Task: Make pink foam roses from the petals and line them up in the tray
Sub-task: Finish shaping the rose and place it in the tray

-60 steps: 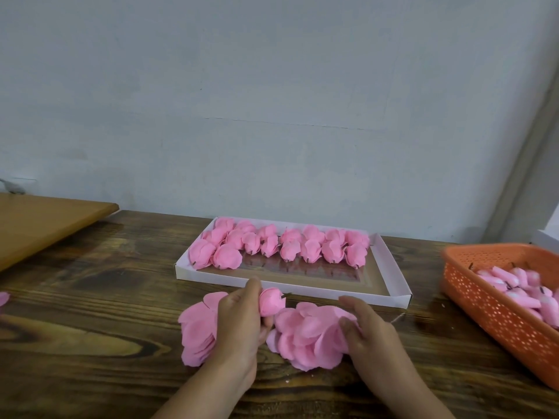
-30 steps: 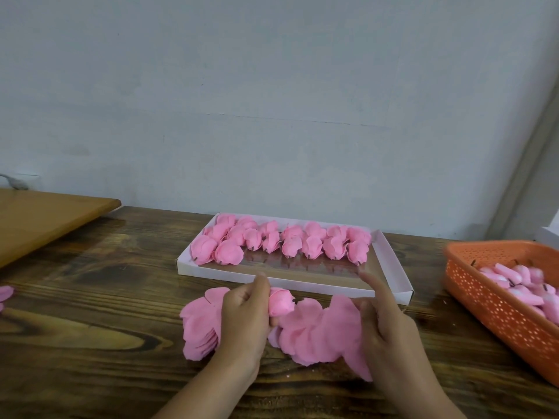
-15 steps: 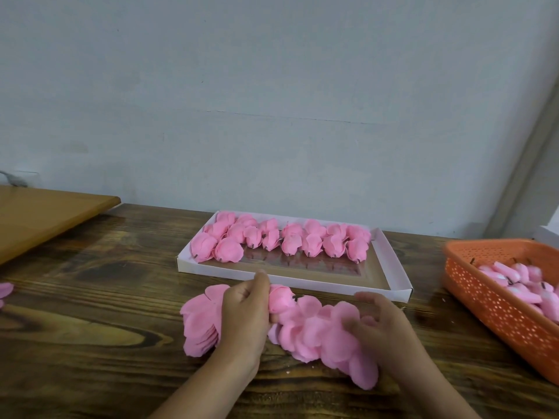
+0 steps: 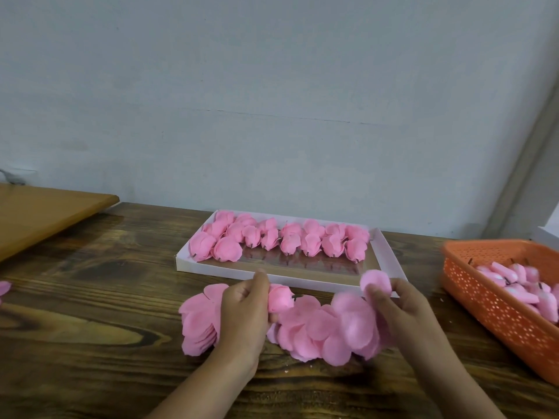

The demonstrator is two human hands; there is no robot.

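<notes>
Dark-grained wooden tabletop [image 4: 90, 297] against a pale grey wall; shallow white cardboard tray [image 4: 384, 261] sits at the back-centre w/ two rows of finished pink foam roses [image 4: 281, 240] packed along its far side, near strip bare. Orange perforated plastic basket [image 4: 496, 309] at right holds more pink pieces.

Left hand [image 4: 245, 309] grips a small pink foam rosebud core [image 4: 281, 299] betw. thumb and fingers, just in front of the tray's near wall. Right hand [image 4: 396, 306] pinches a single round pink foam petal [image 4: 376, 281], lifted above the loose heap of pink petals [image 4: 323, 331] on the table. Another stack of pink petals [image 4: 196, 325] lies left of the left hand.

Likely step: bringing the petal to the bud to wrap it.

Risks, as I judge them:
- Petals are thin and prob. cling together, so two may lift as one; hard to tell here since the petal is blurred.
- Pinch too hard and the foam creases or tears.
- Left grip squeezing the bud could flatten it.
- Right forearm hangs over the heap; a sweep could scatter petals off the table.
- Placing later: the tray's near wall is close, so a knock could shift the rows.
</notes>
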